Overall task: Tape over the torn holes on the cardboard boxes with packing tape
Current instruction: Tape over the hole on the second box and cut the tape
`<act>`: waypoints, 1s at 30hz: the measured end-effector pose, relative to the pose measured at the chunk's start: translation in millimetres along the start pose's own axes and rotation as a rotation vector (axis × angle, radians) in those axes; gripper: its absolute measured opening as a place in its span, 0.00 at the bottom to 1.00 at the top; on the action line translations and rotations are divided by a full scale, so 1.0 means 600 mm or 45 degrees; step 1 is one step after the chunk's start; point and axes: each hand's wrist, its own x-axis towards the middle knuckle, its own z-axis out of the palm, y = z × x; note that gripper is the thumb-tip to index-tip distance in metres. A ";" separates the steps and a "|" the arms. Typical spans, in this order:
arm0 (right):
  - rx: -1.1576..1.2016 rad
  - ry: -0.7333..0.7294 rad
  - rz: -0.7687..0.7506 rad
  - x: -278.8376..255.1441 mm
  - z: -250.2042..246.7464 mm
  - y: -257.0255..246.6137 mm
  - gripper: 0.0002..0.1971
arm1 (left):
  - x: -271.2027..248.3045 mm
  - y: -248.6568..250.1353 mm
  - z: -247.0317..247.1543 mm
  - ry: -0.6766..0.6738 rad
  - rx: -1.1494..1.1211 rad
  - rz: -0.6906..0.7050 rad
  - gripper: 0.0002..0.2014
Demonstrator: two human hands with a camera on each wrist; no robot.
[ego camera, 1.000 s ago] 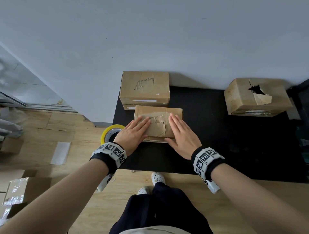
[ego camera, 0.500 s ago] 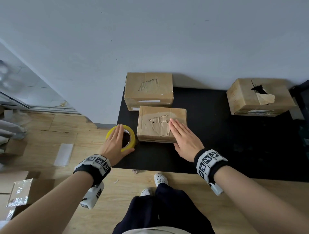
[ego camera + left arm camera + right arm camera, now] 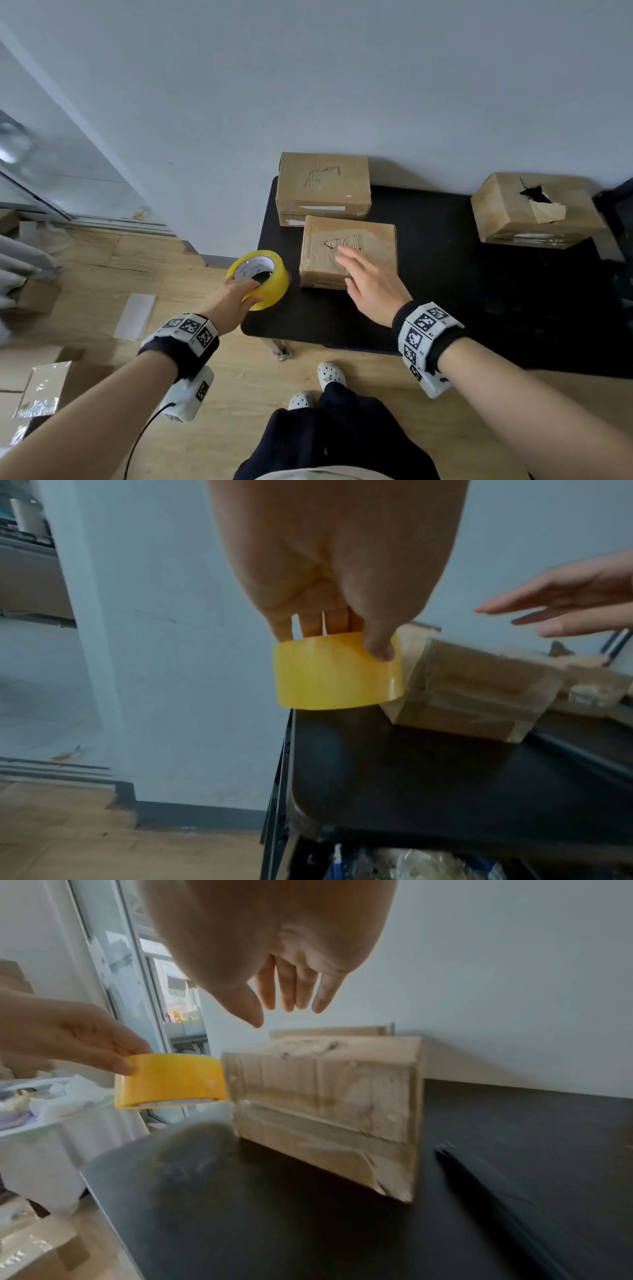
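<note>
Lifting the tape roll [image 3: 257, 278] off the counter's [image 3: 445, 308] left edge with the left hand [image 3: 228, 298] clamped around it, the right hand [image 3: 371, 287] hovers apart-fingered above the apparently taped near box [image 3: 347, 251], while the right-rear box's [image 3: 534, 212] hole gapes untaped.

No readable text anywhere. Tape roll [image 3: 257, 278] core, left of centre in the head view, has faint print, too small to read. Wristbands [image 3: 424, 329] carry black-and-white square marker codes only. White label strips on the back box [image 3: 323, 185]: blank or illegible.
</note>
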 end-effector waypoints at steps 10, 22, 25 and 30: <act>0.417 -0.170 0.032 0.095 -0.023 -0.116 0.21 | -0.039 0.004 -0.095 0.034 -0.507 0.101 0.07; 0.708 0.024 0.363 0.085 -0.065 -0.129 0.11 | -0.045 0.037 -0.127 -0.007 -0.746 0.220 0.13; 0.746 0.030 0.480 0.086 -0.074 -0.122 0.10 | -0.046 0.044 -0.129 -0.044 -0.692 0.257 0.17; 0.992 -0.101 0.652 0.088 -0.080 -0.110 0.11 | -0.044 0.051 -0.130 -0.040 -0.530 0.292 0.06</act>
